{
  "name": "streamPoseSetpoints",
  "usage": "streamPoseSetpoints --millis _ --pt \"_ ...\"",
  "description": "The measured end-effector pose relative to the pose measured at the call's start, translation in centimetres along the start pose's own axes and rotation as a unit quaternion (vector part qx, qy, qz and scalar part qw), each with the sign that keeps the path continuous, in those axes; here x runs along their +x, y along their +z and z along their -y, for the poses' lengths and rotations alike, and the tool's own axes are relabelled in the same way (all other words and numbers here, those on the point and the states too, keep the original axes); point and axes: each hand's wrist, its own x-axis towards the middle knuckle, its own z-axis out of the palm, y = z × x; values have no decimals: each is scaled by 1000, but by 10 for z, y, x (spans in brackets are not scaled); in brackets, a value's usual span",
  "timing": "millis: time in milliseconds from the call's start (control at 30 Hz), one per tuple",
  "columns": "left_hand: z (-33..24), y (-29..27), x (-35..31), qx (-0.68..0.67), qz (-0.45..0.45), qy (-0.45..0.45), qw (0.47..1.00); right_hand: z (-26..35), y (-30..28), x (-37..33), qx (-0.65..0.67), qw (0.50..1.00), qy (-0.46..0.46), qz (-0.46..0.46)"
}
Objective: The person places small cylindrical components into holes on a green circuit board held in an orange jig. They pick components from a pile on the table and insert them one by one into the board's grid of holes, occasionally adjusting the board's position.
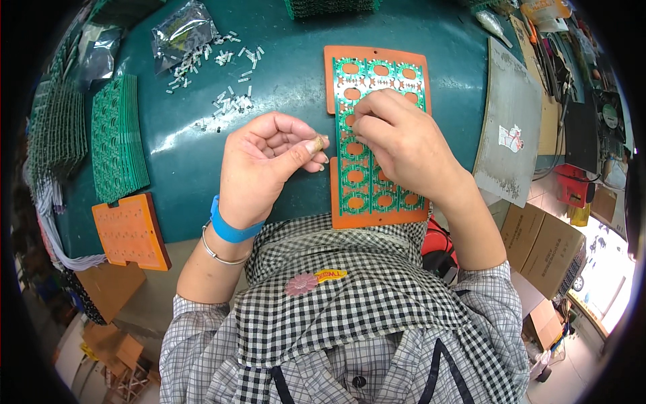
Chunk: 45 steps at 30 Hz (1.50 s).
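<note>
My left hand (266,151) is raised over the table just left of the board panel. Its thumb and fingers are pressed together, and a tan patch shows at the thumb tip. Whatever they hold is too small to make out. Over the panel's middle, my right hand (407,138) has its fingers bent into a pinch, with the tips partly hidden. Below it lies a green circuit board panel (369,165) with rows of oval openings, set in an orange fixture plate (380,221). Small white parts (232,102) lie scattered beyond my left hand.
Stacked green circuit boards (118,138) stand at the left, behind another orange plate (131,232). A clear plastic bag (182,34) lies at the far left. A worn grey board (511,121) borders the right side, with a cardboard box (542,249) below it.
</note>
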Motion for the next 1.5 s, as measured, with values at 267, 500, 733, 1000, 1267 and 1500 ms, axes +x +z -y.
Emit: streamPoseSetpoints --millis 267,500,733,1000,1267,1500 --pt "-1 0 -1 -54 4 -63 997 12 -11 1 56 998 3 -35" --pt "5 6 -10 -109 50 -98 988 28 -5 7 48 988 -76 -122" --pt "7 -3 -11 -60 7 -76 995 30 -2 -2 112 990 -20 -88" --pt "9 4 -14 -160 57 -144 975 41 7 -3 33 989 -72 -122" --pt "-23 -51 12 630 -151 246 721 27 -2 -22 220 956 174 -89" --pt "-9 -72 31 652 -162 226 706 24 6 -31 115 985 120 -54"
